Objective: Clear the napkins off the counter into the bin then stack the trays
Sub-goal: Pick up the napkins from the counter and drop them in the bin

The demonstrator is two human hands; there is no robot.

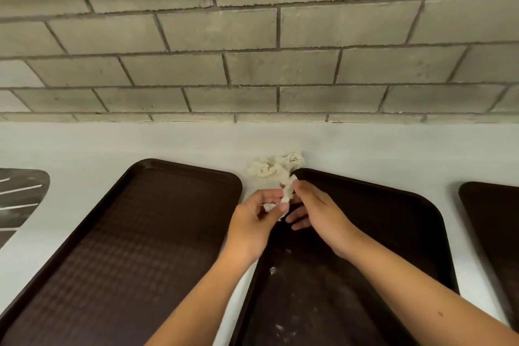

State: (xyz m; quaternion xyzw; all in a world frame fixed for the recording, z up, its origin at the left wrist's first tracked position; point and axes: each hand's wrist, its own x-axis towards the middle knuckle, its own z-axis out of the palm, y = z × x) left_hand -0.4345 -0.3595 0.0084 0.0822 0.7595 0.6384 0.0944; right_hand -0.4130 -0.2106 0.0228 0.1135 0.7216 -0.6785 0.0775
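Crumpled white napkins [273, 167] lie on the white counter [84, 146] against the wall, between two dark brown trays. My left hand [257, 219] pinches a small white napkin piece. My right hand [314, 211] pinches a strip of napkin [287, 189] that trails from the crumpled pile. Both hands meet over the far left corner of the middle tray [379, 233]. The left tray [134, 247] lies flat and bare. White crumbs dot the middle tray. A third tray [494, 219] shows at the right edge.
A grey brick wall [252, 50] rises right behind the counter. At the left edge is a dark opening with pale streaks [19, 196], cut into the counter. No other bin can be seen.
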